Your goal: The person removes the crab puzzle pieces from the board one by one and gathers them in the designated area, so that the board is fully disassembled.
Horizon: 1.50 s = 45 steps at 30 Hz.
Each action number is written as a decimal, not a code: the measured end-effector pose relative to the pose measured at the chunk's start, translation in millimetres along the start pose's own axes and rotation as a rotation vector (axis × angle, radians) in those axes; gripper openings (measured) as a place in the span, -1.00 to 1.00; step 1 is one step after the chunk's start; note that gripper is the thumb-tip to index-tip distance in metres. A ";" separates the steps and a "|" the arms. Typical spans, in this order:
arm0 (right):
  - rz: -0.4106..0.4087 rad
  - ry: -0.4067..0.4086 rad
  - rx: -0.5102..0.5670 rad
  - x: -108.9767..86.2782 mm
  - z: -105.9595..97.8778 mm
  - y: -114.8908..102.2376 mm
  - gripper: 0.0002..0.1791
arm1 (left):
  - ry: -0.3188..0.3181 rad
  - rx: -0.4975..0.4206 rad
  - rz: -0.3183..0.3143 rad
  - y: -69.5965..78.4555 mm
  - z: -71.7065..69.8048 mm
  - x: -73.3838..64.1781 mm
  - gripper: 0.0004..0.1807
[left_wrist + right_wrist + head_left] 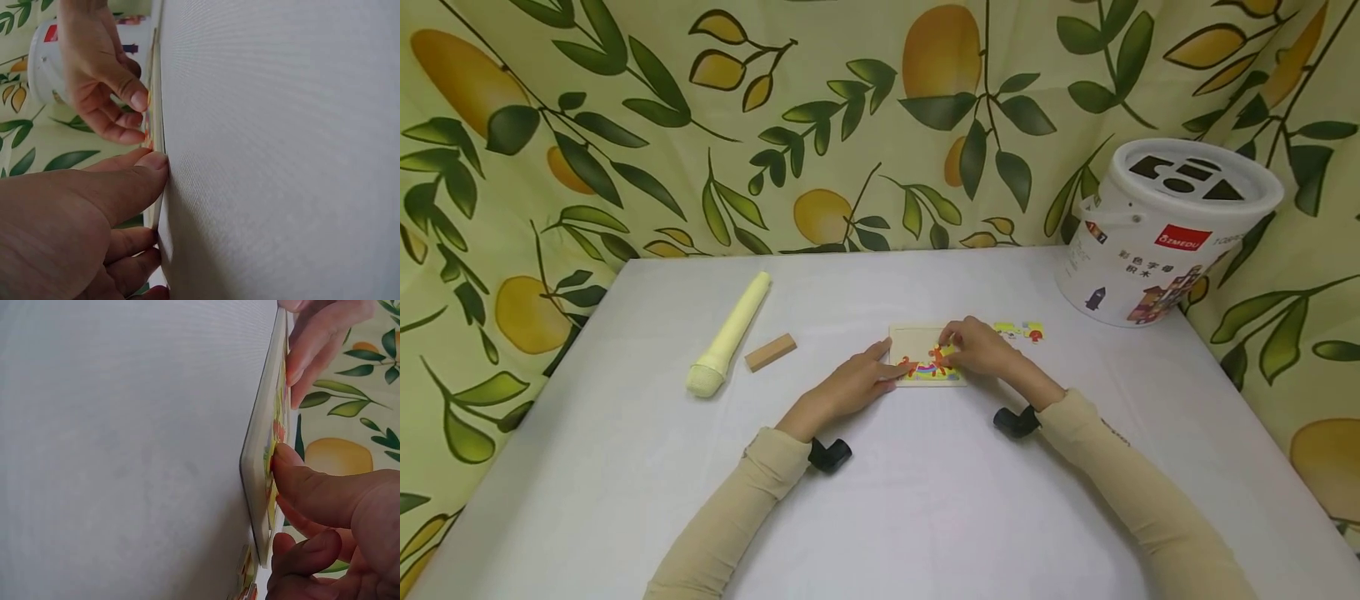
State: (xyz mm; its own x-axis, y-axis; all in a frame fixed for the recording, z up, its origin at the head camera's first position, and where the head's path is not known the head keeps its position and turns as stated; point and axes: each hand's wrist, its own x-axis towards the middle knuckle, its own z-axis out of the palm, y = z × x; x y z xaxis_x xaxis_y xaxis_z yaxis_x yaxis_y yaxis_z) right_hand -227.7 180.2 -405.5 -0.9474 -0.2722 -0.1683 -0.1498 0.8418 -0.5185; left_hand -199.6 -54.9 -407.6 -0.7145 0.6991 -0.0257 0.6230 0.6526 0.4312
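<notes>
A shallow wooden puzzle board (912, 340) lies on the table, its lower part filled with colourful picture pieces and its upper left bare. At its left near corner my left hand (850, 383) holds the board, thumb against the near edge and index finger reaching onto the pieces. My right hand (981, 348) pinches a puzzle piece (940, 357) with orange and yellow on it, over the board's right side; the fingers hide part of it. In the right wrist view the right thumb (300, 478) touches the pieces near the rim.
Loose puzzle pieces (1021, 331) lie just right of the board. To the left are a wooden block (771, 352) and a pale yellow, club-shaped object (730, 333). A white bucket (1165, 233) with a shape-hole lid stands at the back right, before a patterned curtain (850, 125).
</notes>
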 end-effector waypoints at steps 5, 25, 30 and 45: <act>-0.024 0.023 0.008 -1.4 2.7 1.0 -0.70 | -0.012 -0.001 -0.006 1.0 -0.2 -1.2 -0.58; -0.082 0.091 0.144 -6.6 -12.5 9.0 -0.87 | -0.013 -0.015 -0.040 1.1 0.9 -1.0 -0.57; -0.078 0.083 0.203 -4.8 -18.4 11.4 -0.85 | 0.000 -0.006 -0.018 1.0 0.2 -1.2 -0.57; 0.147 0.060 0.281 -23.1 -42.7 69.2 -0.74 | 0.006 -0.009 -0.008 2.3 -1.5 -1.4 -0.57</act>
State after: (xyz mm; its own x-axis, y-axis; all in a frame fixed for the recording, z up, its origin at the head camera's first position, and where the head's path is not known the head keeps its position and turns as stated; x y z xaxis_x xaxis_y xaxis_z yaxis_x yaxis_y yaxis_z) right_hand -228.3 264.7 -401.7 -0.9694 -0.1224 -0.2126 0.0656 0.7059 -0.7053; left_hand -197.6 -54.8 -405.3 -0.7214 0.6921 -0.0239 0.6145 0.6556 0.4390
